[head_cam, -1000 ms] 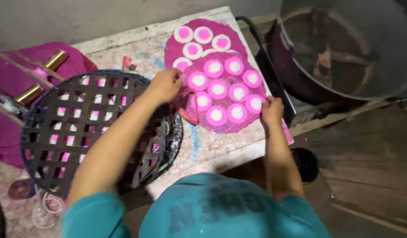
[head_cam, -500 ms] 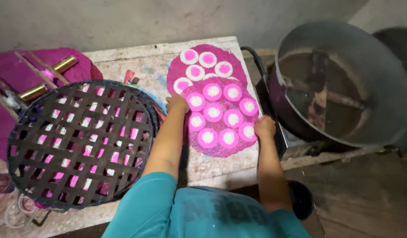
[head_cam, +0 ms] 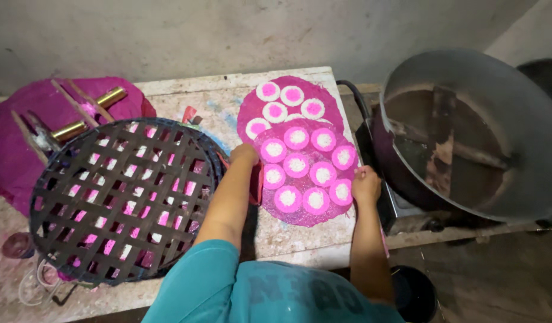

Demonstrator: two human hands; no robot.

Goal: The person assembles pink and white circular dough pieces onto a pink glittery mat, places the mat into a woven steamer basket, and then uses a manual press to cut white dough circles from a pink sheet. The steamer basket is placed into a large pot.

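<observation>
My left hand (head_cam: pixel 245 154) sits at the left edge of the near pink sheet (head_cam: pixel 306 206), fingers curled down onto its rim where a dark red strip shows beside my wrist. My right hand (head_cam: pixel 365 184) is at the sheet's right edge, fingers bent and pinching the rim near the lowest right disc. Both hands are on the sheet — one each side — but from above I cannot tell how tightly either one is closed, since the fingertips are tucked under.

The sheet lies flat on the table (head_cam: pixel 228 96), toward its right end, and carries round discs (head_cam: pixel 297 164) with pink rims and pale centres, set close together in rows. Behind it, partly overlapped by it, lies a second pink sheet (head_cam: pixel 288 110) with four more discs of the same kind.

To my left a dark woven lattice tray (head_cam: pixel 126 200) rests on the table, just beside my left forearm, with pink showing through its gaps. Beyond it, at the table's far left corner, is a magenta bundle (head_cam: pixel 24 155) with wooden sticks and two brass-coloured tubes (head_cam: pixel 90 113) lying on it.

To the right of the table stands a big grey metal pan (head_cam: pixel 467 131), tilted toward me, stained brown inside, on a dark stand close to the table's edge. A small dark pot (head_cam: pixel 416 293) stands on the floor below my right elbow.
</observation>
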